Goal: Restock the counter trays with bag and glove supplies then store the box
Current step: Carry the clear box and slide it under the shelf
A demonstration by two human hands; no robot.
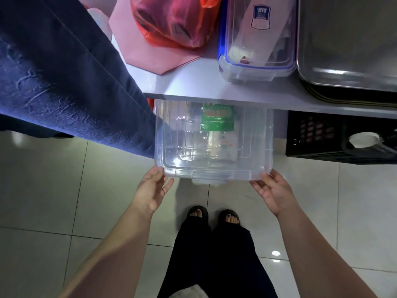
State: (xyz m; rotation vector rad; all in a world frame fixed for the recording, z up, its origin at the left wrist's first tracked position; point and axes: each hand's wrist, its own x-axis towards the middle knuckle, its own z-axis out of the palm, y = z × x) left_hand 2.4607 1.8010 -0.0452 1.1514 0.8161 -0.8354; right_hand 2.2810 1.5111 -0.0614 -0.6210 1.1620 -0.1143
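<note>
Palms face inward: left hand (151, 191) and right hand (274, 193), fingers spread, touch the clear lidded box's (212, 143) near corners under the shelf (214, 91).

Dim indoor light; ceiling lamps glint off the glossy floor tiles (275, 253) and the clear box (212, 145). Wide-angle bending curves the edges, and the frame is slightly soft.

Bare forearms, sleeveless to frame edge, ending in left hand (150, 190) and right hand (274, 193); dark wide-leg trousers (214, 261); dark open-toe sandals (212, 215); dark-painted toenails; no rings or watch visible.
</note>
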